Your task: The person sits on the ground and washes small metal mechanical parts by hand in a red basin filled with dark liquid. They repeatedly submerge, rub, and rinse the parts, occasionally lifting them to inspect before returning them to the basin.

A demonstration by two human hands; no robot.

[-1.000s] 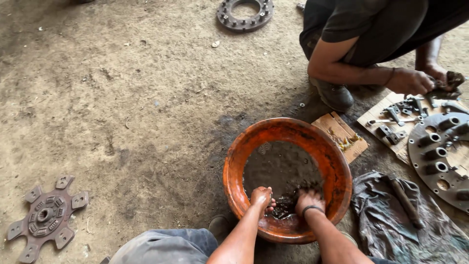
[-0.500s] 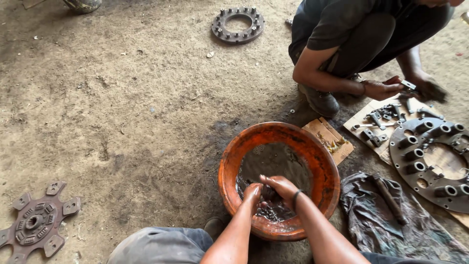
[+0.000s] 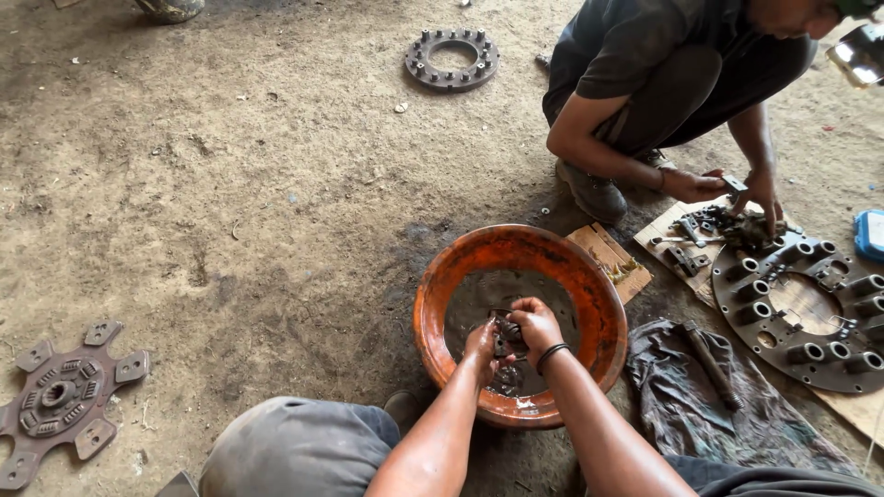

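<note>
Both hands have come together over the basin since a moment ago, when they were apart and low in the liquid. Now the left hand [image 3: 481, 342] and the right hand [image 3: 537, 324] both close on one small dark metal part [image 3: 506, 333], held just above the liquid, probably so that the dirt runs back down. The orange basin [image 3: 589, 276] sits on the ground near the person's knees and holds dark, oily liquid with more small parts at the near side. To the right lies a dirty rag [image 3: 681, 405] and, farther right, a round plate [image 3: 801, 313] where another person's hands work. Far left lies a clutch disc [image 3: 60, 396].
</note>
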